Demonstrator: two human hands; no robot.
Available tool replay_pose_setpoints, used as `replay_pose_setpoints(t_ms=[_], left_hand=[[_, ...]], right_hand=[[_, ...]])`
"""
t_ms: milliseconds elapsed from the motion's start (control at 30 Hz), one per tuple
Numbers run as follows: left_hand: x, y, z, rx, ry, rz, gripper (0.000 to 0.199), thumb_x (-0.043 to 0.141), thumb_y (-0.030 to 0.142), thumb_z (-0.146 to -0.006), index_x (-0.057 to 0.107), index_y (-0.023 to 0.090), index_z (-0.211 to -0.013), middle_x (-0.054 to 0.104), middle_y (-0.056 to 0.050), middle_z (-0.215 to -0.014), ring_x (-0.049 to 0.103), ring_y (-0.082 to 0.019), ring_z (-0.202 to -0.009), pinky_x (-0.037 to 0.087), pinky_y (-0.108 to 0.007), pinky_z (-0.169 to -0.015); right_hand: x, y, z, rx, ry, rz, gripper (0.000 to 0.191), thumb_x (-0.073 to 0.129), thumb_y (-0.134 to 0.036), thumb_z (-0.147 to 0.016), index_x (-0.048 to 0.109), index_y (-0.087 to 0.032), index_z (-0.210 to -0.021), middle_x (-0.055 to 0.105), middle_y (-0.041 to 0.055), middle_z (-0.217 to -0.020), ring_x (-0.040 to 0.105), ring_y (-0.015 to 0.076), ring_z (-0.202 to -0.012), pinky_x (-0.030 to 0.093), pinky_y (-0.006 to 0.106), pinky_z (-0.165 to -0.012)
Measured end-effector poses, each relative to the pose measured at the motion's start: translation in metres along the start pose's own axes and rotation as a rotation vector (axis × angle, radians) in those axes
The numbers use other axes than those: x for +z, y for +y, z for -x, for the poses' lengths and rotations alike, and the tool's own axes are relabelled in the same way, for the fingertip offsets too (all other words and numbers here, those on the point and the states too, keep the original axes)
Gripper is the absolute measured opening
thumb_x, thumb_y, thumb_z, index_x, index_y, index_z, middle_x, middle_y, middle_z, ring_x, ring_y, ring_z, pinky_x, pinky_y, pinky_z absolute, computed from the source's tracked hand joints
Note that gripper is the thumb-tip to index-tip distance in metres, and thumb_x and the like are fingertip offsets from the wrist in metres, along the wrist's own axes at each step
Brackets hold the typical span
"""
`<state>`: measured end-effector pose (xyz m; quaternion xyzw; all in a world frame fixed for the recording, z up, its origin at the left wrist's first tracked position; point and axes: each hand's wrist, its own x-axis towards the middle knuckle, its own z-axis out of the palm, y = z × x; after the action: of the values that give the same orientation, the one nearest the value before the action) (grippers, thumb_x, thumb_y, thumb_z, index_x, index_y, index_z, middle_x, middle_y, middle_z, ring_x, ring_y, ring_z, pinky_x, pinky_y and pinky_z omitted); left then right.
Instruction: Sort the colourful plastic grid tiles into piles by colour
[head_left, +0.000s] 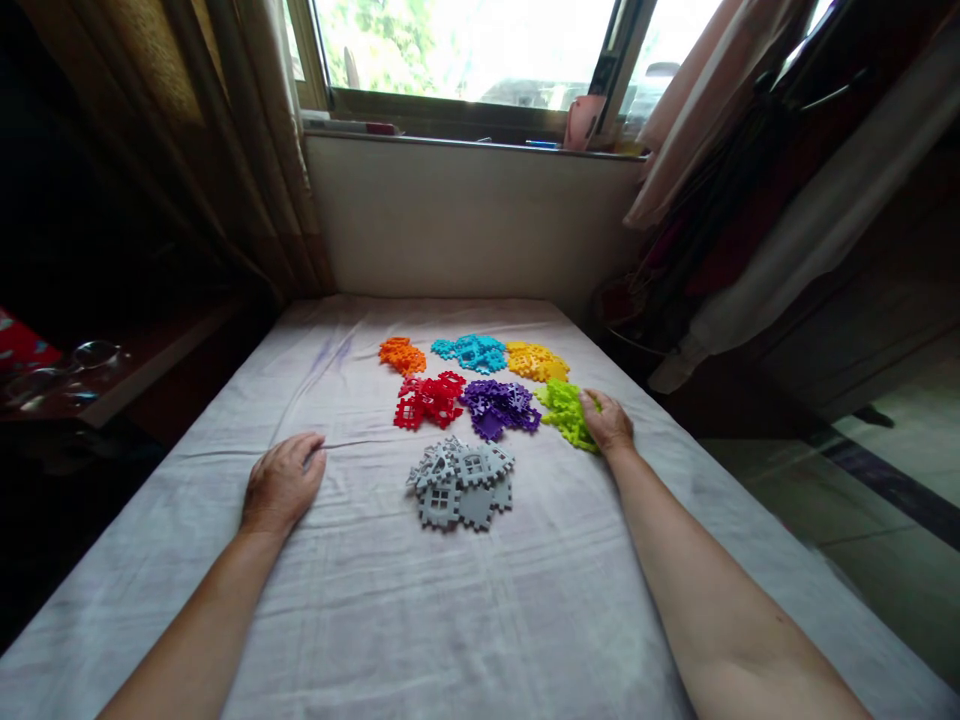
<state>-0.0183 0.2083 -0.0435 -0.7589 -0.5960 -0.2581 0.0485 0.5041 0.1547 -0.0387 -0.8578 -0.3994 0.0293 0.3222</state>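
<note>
My left hand lies on the bed sheet at the left, palm down, its fingers loosely together and nothing visible in them. At the right, my right hand has its fingers curled on the outer edge of a pile of lime-green interlocking building pieces; its fingertips are partly hidden. Nearest to me is a pile of grey pieces, some with window openings. Behind it lie red pieces and purple pieces. Orange pieces, light-blue pieces and yellow pieces form the far row.
The piles lie on a bed with a pale sheet. Beyond it are a wall and a window sill with a pink cup. A curtain hangs at the left, clothes at the right. Glasses lie on a side table.
</note>
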Motion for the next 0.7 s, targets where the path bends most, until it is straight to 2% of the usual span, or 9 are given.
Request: replay_pose_setpoints(t_ms=[167,467,600,700], left_hand=[[0.0,0.0,0.001,0.006,-0.007,0.021,0.039,0.042,0.039,-0.088,0.071,0.02,-0.106,0.073,-0.012,-0.119,0.067,-0.03,-0.111,0.052,-0.047,-0.098],[-0.002,0.004,0.001,-0.026,-0.013,0.05,0.037,0.044,0.039,-0.087,0.071,0.022,-0.106,0.073,-0.011,-0.12,0.066,-0.029,-0.113,0.051,-0.044,-0.1],[-0.002,0.004,0.002,-0.036,-0.004,0.075,0.037,0.045,0.038,-0.086,0.071,0.022,-0.106,0.073,-0.011,-0.12,0.066,-0.029,-0.113,0.051,-0.045,-0.099],[-0.002,0.003,0.001,-0.032,-0.001,0.091,0.035,0.046,0.038,-0.086,0.072,0.023,-0.105,0.074,-0.009,-0.118,0.066,-0.028,-0.113,0.051,-0.044,-0.1]], right_hand=[[0.023,-0.04,0.02,-0.158,-0.055,-0.151,0.041,0.048,-0.04,-0.093,0.071,-0.02,-0.121,0.068,0.0099,-0.132,0.056,0.0238,-0.129,0.039,0.038,-0.114],[0.058,-0.106,0.071,-0.327,-0.141,-0.283,0.039,0.053,-0.043,-0.092,0.07,-0.025,-0.121,0.069,0.0075,-0.13,0.057,0.0242,-0.128,0.039,0.043,-0.114],[0.06,-0.113,0.08,-0.379,-0.15,-0.355,0.043,0.049,-0.048,-0.093,0.07,-0.024,-0.122,0.068,0.009,-0.131,0.057,0.0237,-0.127,0.039,0.042,-0.115],[0.058,-0.105,0.082,-0.333,-0.085,-0.378,0.047,0.045,-0.05,-0.094,0.069,-0.022,-0.123,0.065,0.0109,-0.133,0.054,0.0246,-0.131,0.037,0.044,-0.116]])
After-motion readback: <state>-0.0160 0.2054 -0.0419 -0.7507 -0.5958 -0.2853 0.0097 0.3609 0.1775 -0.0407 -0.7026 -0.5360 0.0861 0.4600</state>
